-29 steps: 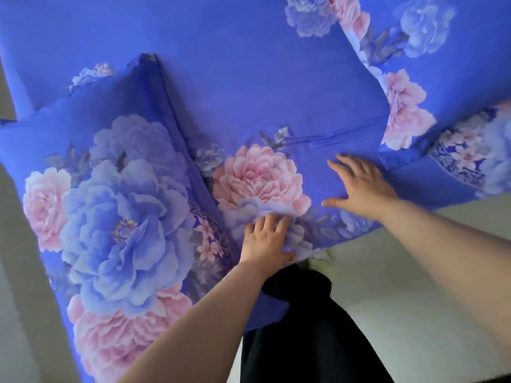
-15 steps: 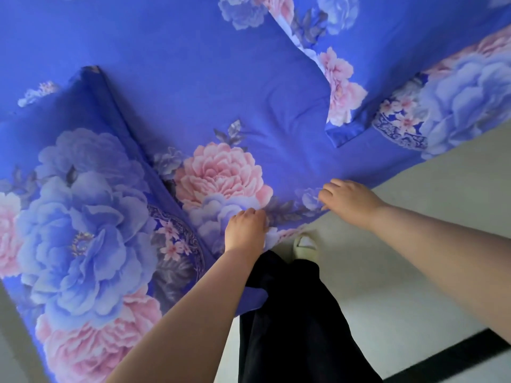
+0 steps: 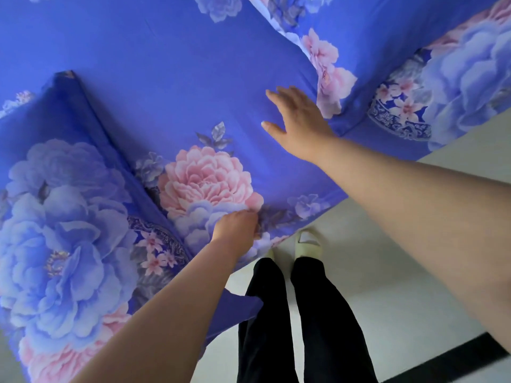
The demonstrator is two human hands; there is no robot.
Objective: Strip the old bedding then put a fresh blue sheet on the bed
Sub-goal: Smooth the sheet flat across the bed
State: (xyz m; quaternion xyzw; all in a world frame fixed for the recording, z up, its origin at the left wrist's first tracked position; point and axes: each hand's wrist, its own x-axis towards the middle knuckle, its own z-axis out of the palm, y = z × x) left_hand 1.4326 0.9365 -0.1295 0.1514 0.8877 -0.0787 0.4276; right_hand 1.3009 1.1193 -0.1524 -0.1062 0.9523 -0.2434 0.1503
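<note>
A blue sheet point(image 3: 171, 78) printed with large pink and pale blue flowers covers the bed and hangs over its near edge. My left hand point(image 3: 237, 225) grips a fold of the sheet at the bed's edge, just below a big pink flower. My right hand point(image 3: 297, 118) lies flat on the sheet farther in, fingers straight and spread. A blue floral pillow point(image 3: 63, 205) lies at the left. A second blue floral pillow point(image 3: 312, 26) lies at the upper right, its corner close to my right hand.
I stand at the bedside on a pale floor point(image 3: 387, 299), in black trousers point(image 3: 276, 327) and light slippers point(image 3: 308, 243). A dark strip point(image 3: 456, 357) crosses the floor at lower right. More floral fabric point(image 3: 456, 78) drapes off the bed at far right.
My right hand has left the bed's edge, opened and moved up onto the sheet, lying flat. My left hand stays at the edge with its fingers curled into the fabric.
</note>
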